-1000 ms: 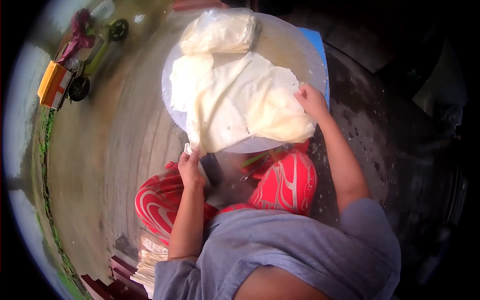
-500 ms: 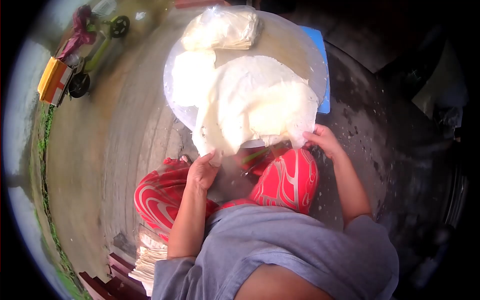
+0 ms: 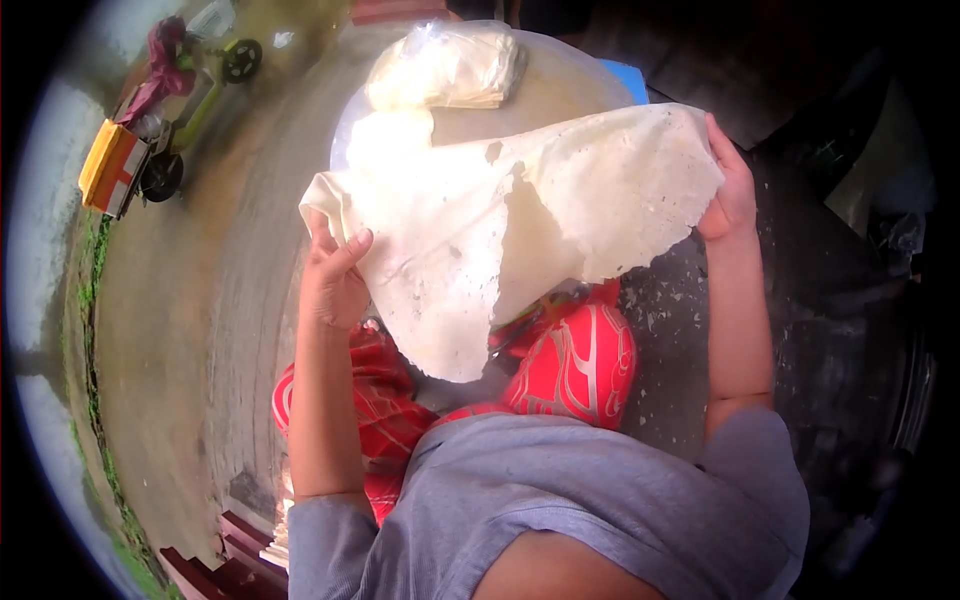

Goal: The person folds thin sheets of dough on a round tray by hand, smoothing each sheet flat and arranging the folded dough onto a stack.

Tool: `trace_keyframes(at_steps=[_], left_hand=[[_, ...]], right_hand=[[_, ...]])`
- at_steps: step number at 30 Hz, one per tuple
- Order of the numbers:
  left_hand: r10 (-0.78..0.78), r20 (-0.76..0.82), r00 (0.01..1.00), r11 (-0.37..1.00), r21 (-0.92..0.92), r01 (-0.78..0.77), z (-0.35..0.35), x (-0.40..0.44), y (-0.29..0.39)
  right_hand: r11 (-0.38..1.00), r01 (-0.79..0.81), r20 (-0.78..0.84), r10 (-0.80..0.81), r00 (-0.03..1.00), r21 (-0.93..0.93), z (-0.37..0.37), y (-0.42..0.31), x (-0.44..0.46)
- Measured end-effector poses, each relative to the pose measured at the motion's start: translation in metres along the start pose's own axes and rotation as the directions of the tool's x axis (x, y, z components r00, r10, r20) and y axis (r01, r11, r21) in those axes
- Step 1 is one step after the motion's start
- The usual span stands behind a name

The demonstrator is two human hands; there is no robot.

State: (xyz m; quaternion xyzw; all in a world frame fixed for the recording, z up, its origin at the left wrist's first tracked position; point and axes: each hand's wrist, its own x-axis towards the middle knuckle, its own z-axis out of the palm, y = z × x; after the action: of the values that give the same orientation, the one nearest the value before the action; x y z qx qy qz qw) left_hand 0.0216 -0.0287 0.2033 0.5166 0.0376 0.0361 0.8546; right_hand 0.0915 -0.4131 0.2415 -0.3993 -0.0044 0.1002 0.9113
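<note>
A large, thin cream-coloured sheet [image 3: 430, 230] with ragged edges and small holes is stretched between my two hands above the round table [image 3: 570, 75]. My left hand [image 3: 335, 275] grips its bunched left end, thumb toward the sheet. At the upper right corner, my right hand [image 3: 730, 190] holds the other end, with some fingers hidden behind it. Part of another pale sheet [image 3: 385, 135] shows on the table behind the held one. A clear plastic bag of folded pale sheets [image 3: 445, 65] lies at the table's far side.
A blue panel [image 3: 628, 80] shows beyond the table's right edge. Below the sheet are my knees in red patterned trousers [image 3: 585, 365]. At the lower left stands a stack of pale sheets [image 3: 278, 545], mostly hidden. A green scooter [image 3: 190, 125] with an orange-and-white box [image 3: 110, 170] is at upper left.
Both hands have moved up and apart, lifting the sheet and spreading it wide. Its lower part now hangs over the near table edge and my lap.
</note>
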Motion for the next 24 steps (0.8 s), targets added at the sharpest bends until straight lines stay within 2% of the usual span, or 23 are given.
trace_keyframes(at_steps=[2, 3, 4, 5, 6, 8, 10, 12, 14, 15, 18, 20, 21, 23, 24], left_hand=[[-0.157, 0.000, 0.988, 0.980, -0.127, 0.156, 0.007, 0.034, 0.002], [-0.145, -0.067, 0.987, 0.980, -0.145, 0.134, 0.015, 0.048, 0.008], [-0.134, -0.133, 0.982, 0.980, -0.163, 0.111, 0.023, 0.058, 0.016], [-0.081, -0.048, 0.996, 0.983, -0.171, 0.072, 0.029, 0.066, 0.026], [0.000, 0.036, 0.999, 0.981, -0.192, 0.007, 0.027, 0.079, 0.032], [0.056, 0.160, 0.986, 0.948, -0.317, -0.002, 0.032, 0.081, 0.047], [0.070, 0.161, 0.984, 0.954, -0.300, -0.019, 0.033, 0.072, 0.046], [-0.003, 0.095, 0.996, 0.959, -0.281, 0.030, 0.033, 0.056, 0.030], [-0.104, 0.041, 0.994, 0.957, -0.267, 0.111, 0.022, 0.043, -0.002], [-0.210, -0.004, 0.978, 0.936, -0.290, 0.200, 0.014, 0.037, -0.023], [-0.461, -0.068, 0.885, 0.836, -0.366, 0.408, -0.009, 0.012, -0.080], [-0.541, -0.224, 0.811, 0.826, -0.324, 0.462, -0.014, -0.009, -0.106], [-0.574, -0.228, 0.787, 0.804, -0.339, 0.488, -0.028, -0.019, -0.124], [-0.607, -0.242, 0.757, 0.784, -0.342, 0.519, -0.045, -0.040, -0.146], [-0.685, -0.172, 0.708, 0.717, -0.332, 0.613, -0.056, -0.046, -0.152]], right_hand=[[1.000, 0.011, 0.034, -0.011, 0.999, 0.020, -0.001, -0.004, 0.029], [1.000, 0.022, 0.038, -0.022, 0.999, 0.016, 0.006, -0.007, 0.039], [0.995, 0.100, -0.009, -0.100, 0.995, 0.010, 0.014, -0.010, 0.048], [0.984, 0.179, -0.056, -0.179, 0.982, 0.001, 0.020, -0.015, 0.052], [0.982, 0.191, -0.054, -0.191, 0.980, -0.001, 0.021, -0.021, 0.051], [0.966, 0.258, 0.096, -0.256, 0.962, -0.013, 0.024, -0.033, 0.041], [0.961, 0.275, 0.052, -0.273, 0.961, -0.035, 0.018, -0.033, 0.023], [0.989, 0.147, 0.041, -0.148, 0.988, 0.030, -0.004, -0.018, 0.005], [0.994, 0.069, -0.084, -0.062, 0.995, 0.083, -0.035, 0.015, -0.009], [0.994, 0.032, -0.148, -0.015, 0.989, 0.108, -0.049, 0.033, -0.017], [0.990, -0.090, -0.351, 0.123, 0.928, 0.110, -0.096, 0.089, -0.043], [0.984, -0.137, -0.409, 0.174, 0.896, 0.118, -0.120, 0.115, -0.061], [0.979, -0.166, -0.451, 0.204, 0.869, 0.122, -0.123, 0.122, -0.070], [0.977, -0.173, -0.417, 0.209, 0.884, 0.123, -0.137, 0.131, -0.081], [0.977, -0.179, -0.382, 0.211, 0.900, 0.118, -0.128, 0.130, -0.083]])
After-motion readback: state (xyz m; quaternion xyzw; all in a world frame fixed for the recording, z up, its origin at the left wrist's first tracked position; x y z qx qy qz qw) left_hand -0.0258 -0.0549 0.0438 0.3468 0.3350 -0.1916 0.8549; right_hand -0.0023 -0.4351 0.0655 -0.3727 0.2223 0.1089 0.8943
